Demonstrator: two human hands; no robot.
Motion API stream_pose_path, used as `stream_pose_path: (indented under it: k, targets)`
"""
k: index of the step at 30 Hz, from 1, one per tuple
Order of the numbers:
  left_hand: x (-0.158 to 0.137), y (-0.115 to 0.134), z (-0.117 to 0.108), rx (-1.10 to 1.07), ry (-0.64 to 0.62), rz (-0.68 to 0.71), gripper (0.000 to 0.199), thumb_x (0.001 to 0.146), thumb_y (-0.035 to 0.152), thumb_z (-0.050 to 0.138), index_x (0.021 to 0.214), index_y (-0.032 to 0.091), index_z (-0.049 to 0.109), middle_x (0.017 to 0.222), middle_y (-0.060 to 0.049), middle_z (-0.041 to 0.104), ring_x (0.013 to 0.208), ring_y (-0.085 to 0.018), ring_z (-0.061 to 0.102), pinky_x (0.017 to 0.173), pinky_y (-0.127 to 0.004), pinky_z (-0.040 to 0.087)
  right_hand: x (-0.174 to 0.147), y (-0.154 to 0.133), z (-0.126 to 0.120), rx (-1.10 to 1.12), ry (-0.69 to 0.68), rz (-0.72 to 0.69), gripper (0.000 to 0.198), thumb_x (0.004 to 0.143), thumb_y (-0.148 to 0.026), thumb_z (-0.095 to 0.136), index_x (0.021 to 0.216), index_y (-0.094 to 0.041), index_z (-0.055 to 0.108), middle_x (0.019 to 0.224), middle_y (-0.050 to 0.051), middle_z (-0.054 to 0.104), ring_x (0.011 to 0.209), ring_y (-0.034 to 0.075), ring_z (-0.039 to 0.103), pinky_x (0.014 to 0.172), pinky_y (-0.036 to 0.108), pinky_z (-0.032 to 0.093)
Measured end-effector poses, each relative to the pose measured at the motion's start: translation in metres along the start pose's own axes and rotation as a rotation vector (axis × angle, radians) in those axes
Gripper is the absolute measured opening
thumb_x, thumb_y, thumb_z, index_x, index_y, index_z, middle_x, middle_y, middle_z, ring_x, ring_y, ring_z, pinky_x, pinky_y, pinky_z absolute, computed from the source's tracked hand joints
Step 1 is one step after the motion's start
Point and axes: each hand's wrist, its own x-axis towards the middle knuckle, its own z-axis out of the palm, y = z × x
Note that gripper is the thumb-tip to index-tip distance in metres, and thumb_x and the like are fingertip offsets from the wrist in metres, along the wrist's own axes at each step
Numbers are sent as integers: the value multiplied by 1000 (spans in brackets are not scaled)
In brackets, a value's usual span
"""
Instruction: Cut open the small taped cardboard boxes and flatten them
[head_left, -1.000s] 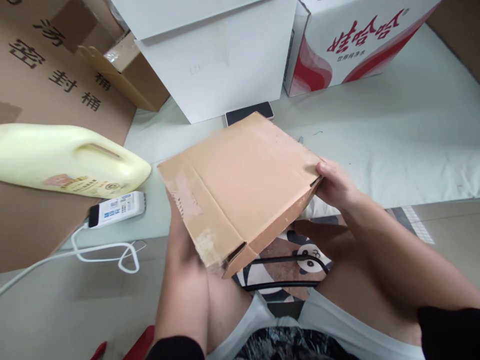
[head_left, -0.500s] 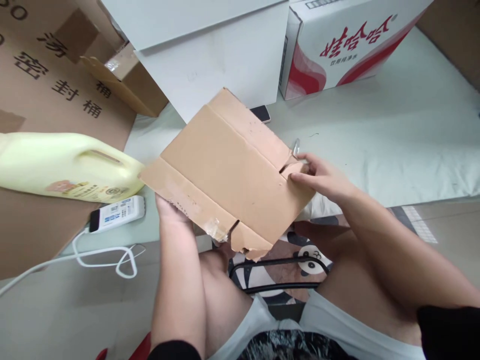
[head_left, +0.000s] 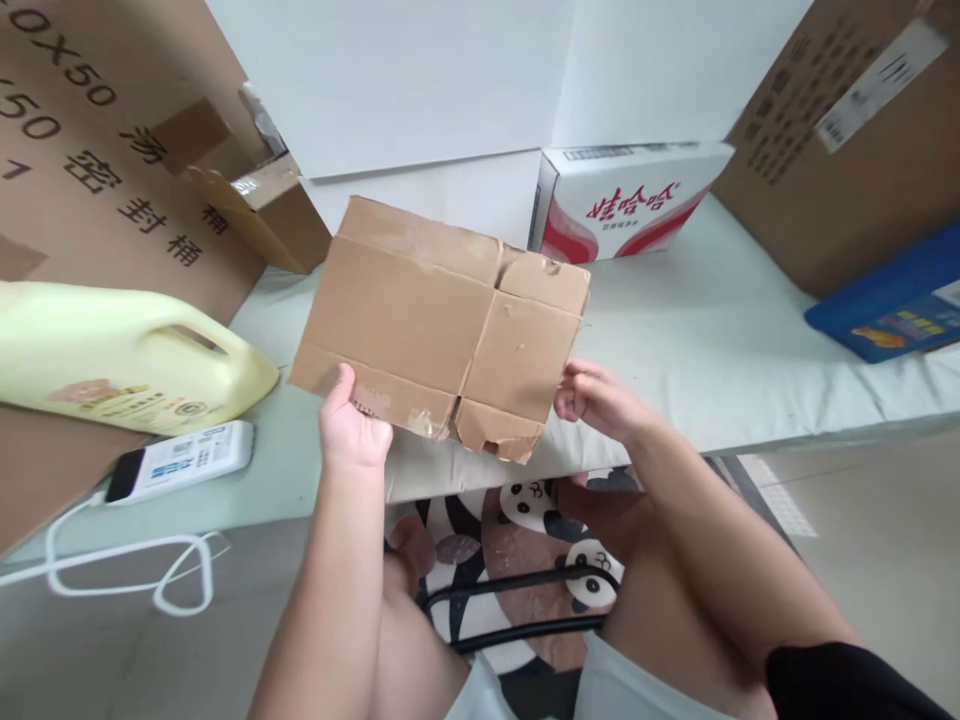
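A flattened brown cardboard box (head_left: 405, 310) is held up at a tilt above the green-covered surface. It has crease lines, a torn lower flap and a bit of clear tape on its lower edge. My left hand (head_left: 352, 425) grips that edge near the left corner, thumb on the face and fingers hidden behind. Just beside the right edge is my right hand (head_left: 596, 400), its fingers loosely curled. Nothing shows in them, and whether the fingertips touch the cardboard is hard to see.
A pale yellow jug (head_left: 135, 350) lies at the left, above a white power bank (head_left: 184, 462) with a white cable (head_left: 176, 540). Behind stand a red-and-white carton (head_left: 622, 205), a small brown box (head_left: 289, 225) and a large carton (head_left: 855, 150). A blue package (head_left: 892, 295) sits at right.
The cardboard has turned flatter to the view, its right panel now folded out. My right hand has come off its right side and curled. My left thumb now shows on the front. The view has shifted.
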Motion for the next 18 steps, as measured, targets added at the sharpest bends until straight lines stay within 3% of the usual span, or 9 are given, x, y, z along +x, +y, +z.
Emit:
stream_pose_path:
  k: [3,6,8,11,14,18]
  targets:
    - [-12,1,11,-48,2,-134,21,82,38,74,93,20,68,105,-8,77,111,-25,72,101,-39,59,-10,2,13,-41,83,23,53,54,-53,92,84,-19,63,62,-3,60,45,8,47,40,23,35]
    - [-24,7,15,-47,-53,-228,26,79,40,73,97,22,68,102,-6,75,98,-23,73,85,-36,62,-30,-3,10,-36,200,-25,52,58,-54,89,88,-19,64,64,-3,62,44,6,42,36,20,31]
    - [-28,12,14,-32,-91,-276,29,76,40,73,100,24,68,101,-4,73,93,-22,72,77,-33,62,-51,-13,-8,-35,367,-88,52,58,-53,88,90,-19,65,69,-2,64,44,5,43,34,18,32]
    - [-31,16,11,8,-120,-340,27,71,37,73,92,21,69,90,-3,69,81,-19,69,69,-29,59,-92,-39,-50,-51,874,-248,56,42,-45,95,82,-19,65,70,-1,66,44,7,51,31,18,39]
    - [-32,14,12,39,-164,-378,23,67,36,72,80,18,68,80,-2,65,71,-16,64,65,-27,56,-131,-65,-91,-98,1060,-278,53,36,-31,97,75,-21,62,63,-2,62,42,10,56,28,17,37]
    - [-33,7,20,73,-193,-417,21,67,36,71,75,18,67,77,-2,63,69,-15,60,64,-25,53,-151,-82,-133,-330,1343,-178,28,57,-25,89,66,-21,63,57,5,63,44,14,61,34,20,45]
